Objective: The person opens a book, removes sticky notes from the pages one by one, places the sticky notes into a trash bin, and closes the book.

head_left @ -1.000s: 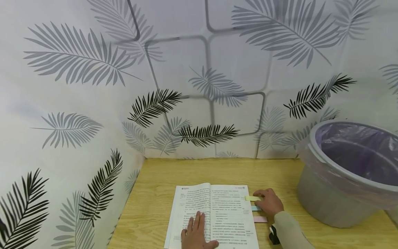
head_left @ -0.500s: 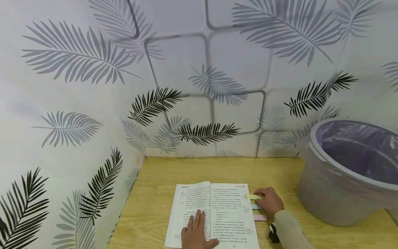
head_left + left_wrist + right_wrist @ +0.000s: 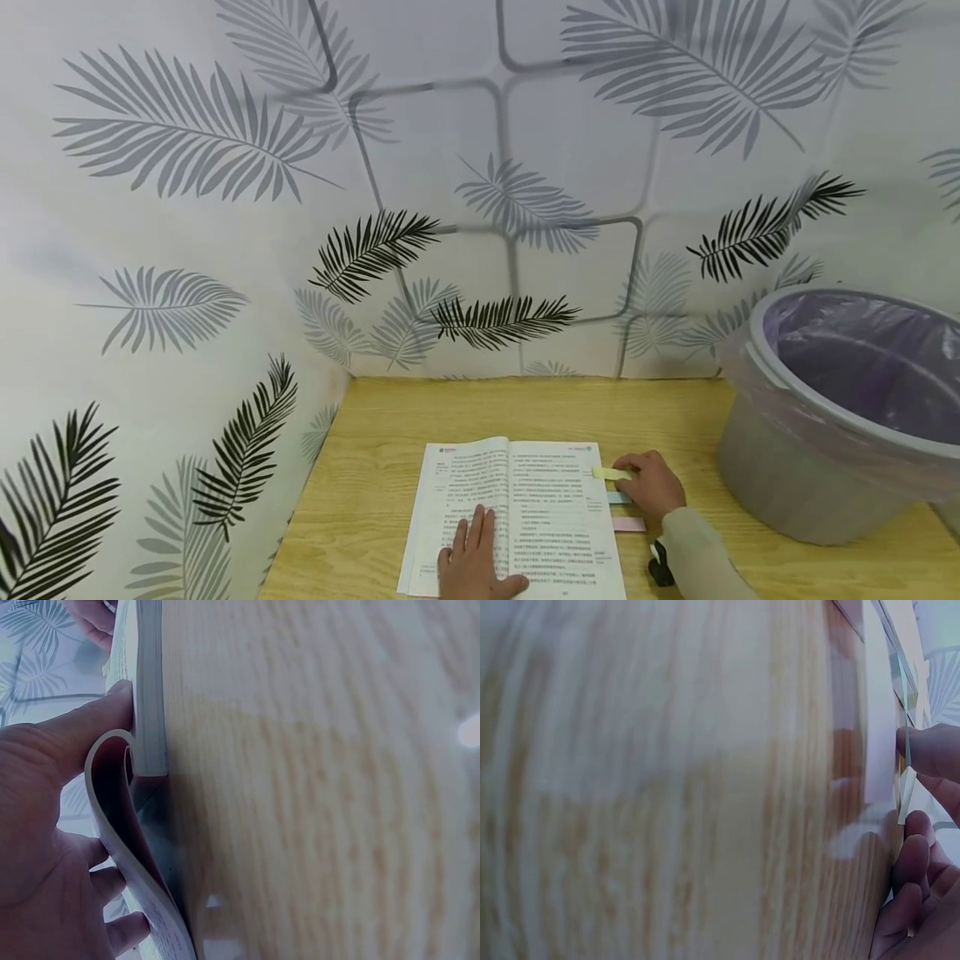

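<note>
An open book (image 3: 555, 546) with printed pages lies on the wooden table. My left hand (image 3: 472, 562) rests on its left page, fingers spread and thumb across the gutter; the left wrist view shows the page block (image 3: 150, 697) and the left pages curving up beside the thumb. Three paper tabs stick out from the right edge: yellow (image 3: 611, 473), blue (image 3: 618, 497) and pink (image 3: 628, 524). With thumb and fingertips, my right hand (image 3: 654, 487) pinches the outer end of the yellow tab. Part of the blue tab is hidden behind that hand.
A large grey bin (image 3: 810, 475) lined with a translucent purple bag (image 3: 840, 333) stands on the right of the table (image 3: 420, 408). A leaf-patterned covering (image 3: 420, 192) rises behind and to the left. A black item (image 3: 660, 565) sits at my right wrist.
Hardly anything differs. The head view has shifted slightly, while both hands keep their places on the book and at the yellow tab.
</note>
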Demonstrator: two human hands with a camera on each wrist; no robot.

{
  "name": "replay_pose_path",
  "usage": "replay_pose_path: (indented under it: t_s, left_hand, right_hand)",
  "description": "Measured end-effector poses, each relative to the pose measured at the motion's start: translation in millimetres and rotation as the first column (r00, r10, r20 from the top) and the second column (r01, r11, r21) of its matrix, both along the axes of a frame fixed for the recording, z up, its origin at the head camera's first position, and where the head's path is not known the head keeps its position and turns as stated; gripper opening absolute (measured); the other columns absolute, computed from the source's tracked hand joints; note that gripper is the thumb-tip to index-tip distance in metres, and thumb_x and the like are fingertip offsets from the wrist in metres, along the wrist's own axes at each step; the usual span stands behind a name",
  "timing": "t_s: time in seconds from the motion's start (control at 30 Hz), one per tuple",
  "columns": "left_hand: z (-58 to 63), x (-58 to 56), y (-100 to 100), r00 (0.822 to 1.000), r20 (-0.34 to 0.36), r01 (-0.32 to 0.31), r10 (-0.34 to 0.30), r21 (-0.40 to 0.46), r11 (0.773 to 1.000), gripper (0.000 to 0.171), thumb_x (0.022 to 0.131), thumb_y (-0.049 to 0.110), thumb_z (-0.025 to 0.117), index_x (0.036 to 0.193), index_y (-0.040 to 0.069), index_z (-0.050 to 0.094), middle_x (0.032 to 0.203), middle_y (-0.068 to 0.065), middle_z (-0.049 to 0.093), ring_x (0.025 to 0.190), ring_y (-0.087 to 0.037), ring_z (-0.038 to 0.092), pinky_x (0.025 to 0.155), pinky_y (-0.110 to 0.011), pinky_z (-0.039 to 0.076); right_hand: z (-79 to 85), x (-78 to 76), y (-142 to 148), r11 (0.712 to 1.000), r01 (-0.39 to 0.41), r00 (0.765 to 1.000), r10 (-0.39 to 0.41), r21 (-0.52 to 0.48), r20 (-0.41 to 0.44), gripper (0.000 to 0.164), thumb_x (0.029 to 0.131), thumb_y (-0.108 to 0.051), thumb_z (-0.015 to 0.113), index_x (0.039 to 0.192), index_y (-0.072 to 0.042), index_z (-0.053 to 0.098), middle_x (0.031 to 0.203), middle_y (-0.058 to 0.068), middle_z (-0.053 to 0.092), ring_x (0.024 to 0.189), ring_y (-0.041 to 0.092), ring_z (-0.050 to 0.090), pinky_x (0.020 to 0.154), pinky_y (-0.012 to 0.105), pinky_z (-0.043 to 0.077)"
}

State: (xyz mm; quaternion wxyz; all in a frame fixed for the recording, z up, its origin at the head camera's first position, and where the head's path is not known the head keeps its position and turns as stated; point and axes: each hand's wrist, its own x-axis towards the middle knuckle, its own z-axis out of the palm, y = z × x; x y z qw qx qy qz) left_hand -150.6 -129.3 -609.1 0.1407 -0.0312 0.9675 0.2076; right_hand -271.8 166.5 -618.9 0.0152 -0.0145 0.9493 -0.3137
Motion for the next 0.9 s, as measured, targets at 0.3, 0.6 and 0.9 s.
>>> replay_pose_path:
  t_s: [0.3,0.6,0.9]
  left_hand:
    - [-0.3,-1.8,0.2,1.0,0.012,0.003,-0.003,-0.003,1.0,0.113,0.065,0.073,0.066,0.151,0.013,0.023,0.16,-0.007,0.022,0.142,-0.038,0.022,0.103,-0.067,0.026]
    - [-1.8,-3.9,-0.1,1.0,0.004,-0.002,0.002,-0.015,1.0,0.113,0.065,0.072,0.066,0.151,0.014,0.023,0.16,-0.006,0.022,0.142,-0.037,0.022,0.104,-0.067,0.026]
    - [-7.0,-3.6,0.1,1.0,-0.006,-0.002,0.002,-0.016,1.0,0.115,0.064,0.078,0.062,0.151,0.013,0.024,0.159,-0.007,0.023,0.142,-0.038,0.022,0.103,-0.067,0.026]
  right_hand:
    - [-1.1,-0.7,4.2,1.0,-0.007,1.0,0.007,-0.005,-0.03,0.025,0.076,-0.023,0.073,0.1,-0.015,0.072,0.109,0.015,0.061,0.099,0.03,0.056,0.083,0.053,0.047]
    - [-0.3,-5.0,8.2,0.992,0.0,1.0,-0.001,-0.129,-0.007,0.028,0.077,-0.021,0.072,0.103,-0.011,0.072,0.109,0.013,0.065,0.099,0.028,0.057,0.083,0.051,0.045]
    - [6.3,4.0,9.2,0.982,-0.005,1.0,0.001,-0.188,-0.022,0.029,0.081,-0.018,0.071,0.107,-0.007,0.069,0.109,0.015,0.063,0.093,0.027,0.056,0.078,0.046,0.046]
